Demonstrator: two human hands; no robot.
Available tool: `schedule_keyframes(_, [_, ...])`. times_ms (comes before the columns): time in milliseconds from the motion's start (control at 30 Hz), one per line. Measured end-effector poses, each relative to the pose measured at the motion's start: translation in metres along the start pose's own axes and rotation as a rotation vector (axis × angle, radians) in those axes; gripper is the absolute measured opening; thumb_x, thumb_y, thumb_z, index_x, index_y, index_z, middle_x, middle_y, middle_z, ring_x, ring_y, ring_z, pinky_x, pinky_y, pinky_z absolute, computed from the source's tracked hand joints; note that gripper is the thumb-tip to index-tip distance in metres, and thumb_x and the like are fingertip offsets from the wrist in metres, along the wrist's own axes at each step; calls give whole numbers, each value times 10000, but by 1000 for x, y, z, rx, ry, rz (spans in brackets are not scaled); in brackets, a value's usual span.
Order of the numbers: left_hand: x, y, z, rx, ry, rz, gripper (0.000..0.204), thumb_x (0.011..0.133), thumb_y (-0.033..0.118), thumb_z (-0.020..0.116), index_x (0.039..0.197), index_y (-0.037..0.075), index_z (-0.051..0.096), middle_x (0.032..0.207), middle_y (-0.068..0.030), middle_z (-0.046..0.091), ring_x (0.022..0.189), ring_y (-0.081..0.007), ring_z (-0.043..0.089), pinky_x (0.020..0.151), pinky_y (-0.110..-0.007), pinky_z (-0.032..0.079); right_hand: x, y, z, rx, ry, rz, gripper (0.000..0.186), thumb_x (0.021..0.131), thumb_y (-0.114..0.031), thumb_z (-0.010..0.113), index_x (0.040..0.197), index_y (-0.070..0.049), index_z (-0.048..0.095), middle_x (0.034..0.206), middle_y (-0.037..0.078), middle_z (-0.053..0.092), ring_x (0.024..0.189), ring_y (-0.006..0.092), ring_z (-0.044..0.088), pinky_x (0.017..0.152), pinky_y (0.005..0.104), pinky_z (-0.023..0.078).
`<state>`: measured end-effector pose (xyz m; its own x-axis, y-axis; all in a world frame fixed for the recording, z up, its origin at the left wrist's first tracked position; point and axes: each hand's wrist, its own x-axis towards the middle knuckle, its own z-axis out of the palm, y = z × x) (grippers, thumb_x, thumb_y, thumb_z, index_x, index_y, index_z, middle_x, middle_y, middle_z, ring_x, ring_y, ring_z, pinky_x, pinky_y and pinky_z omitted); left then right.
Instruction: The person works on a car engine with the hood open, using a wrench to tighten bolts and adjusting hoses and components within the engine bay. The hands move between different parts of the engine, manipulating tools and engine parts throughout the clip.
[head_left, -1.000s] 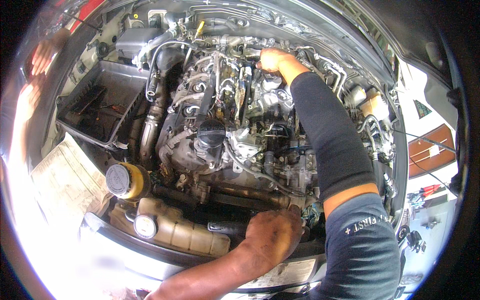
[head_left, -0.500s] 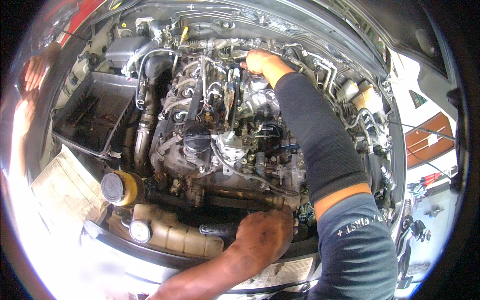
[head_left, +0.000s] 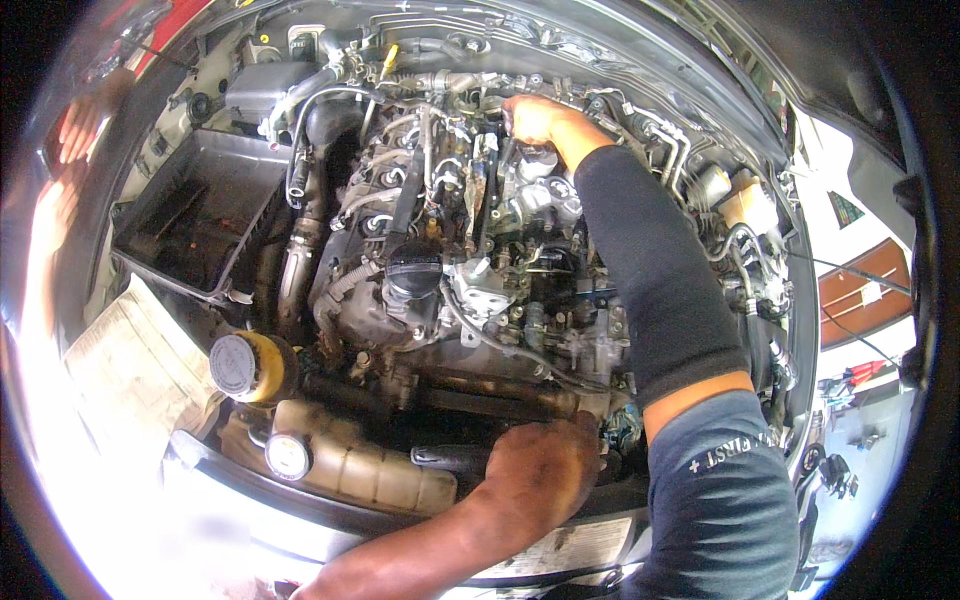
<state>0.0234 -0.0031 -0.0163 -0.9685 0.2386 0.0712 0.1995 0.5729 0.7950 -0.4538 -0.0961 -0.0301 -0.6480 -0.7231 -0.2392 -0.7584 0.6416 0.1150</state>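
My right hand [head_left: 532,122], its arm in a dark sleeve, reaches to the back of the engine [head_left: 470,300], fingers curled among pipes and fittings on something I cannot make out. Below, my left hand [head_left: 540,455] is closed at the engine's front lower edge, right of a black hose [head_left: 440,458]; what its fingers grip is hidden. Between the two hands are the black oil filler cap [head_left: 414,266], metal brackets and several cables.
An open black airbox [head_left: 180,220] lies left, above a paper sheet [head_left: 130,360]. A yellow reservoir [head_left: 265,370] and translucent tank [head_left: 350,460] sit front left. Another hand [head_left: 58,205] shows beside the left fender, possibly partly reflected. The raised hood [head_left: 840,90] is upper right.
The view shifts slightly left, then partly back. Both my hands stay at nearly the same spots on the engine, with only small movement of the fingers and wrists.
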Motion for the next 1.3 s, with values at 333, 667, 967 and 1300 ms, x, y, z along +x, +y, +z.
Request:
schedule_keyframes(333, [2, 4, -3, -32, -13, -74, 228, 890, 213, 641, 1049, 55, 687, 895, -179, 732, 812, -414, 726, 710, -519, 586, 2, -1, -1, 62, 13, 71, 250, 755, -123, 696, 943, 13, 790, 1021, 238, 770, 944, 366, 761, 806, 464, 602])
schedule_keyframes(667, [-2, 4, -5, -121, 123, -29, 166, 911, 118, 594, 1004, 7, 674, 847, -183, 732, 809, -388, 738, 704, -495, 585, 6, -6, -5, -70, 19, 44, 255, 764, -148, 726, 949, 14, 796, 1056, 217, 775, 954, 361, 760, 828, 470, 607])
schedule_keyframes(967, [-2, 7, -12, -67, 98, -1, 208, 945, 95, 566, 1065, -38, 672, 882, -201, 753, 839, -377, 756, 732, -464, 603, 12, -1, 1, -124, 71, -5, 235, 780, -101, 668, 940, 28, 782, 1046, 241, 766, 938, 381, 758, 816, 470, 606])
schedule_keyframes(1300, [-1, 5, -7, -119, 83, -12, 186, 940, 161, 608, 1027, 16, 687, 923, -205, 726, 873, -431, 717, 776, -537, 569, 20, 4, 4, -139, 45, 12, 251, 808, -127, 686, 985, 23, 782, 1074, 226, 768, 972, 394, 752, 835, 465, 603])
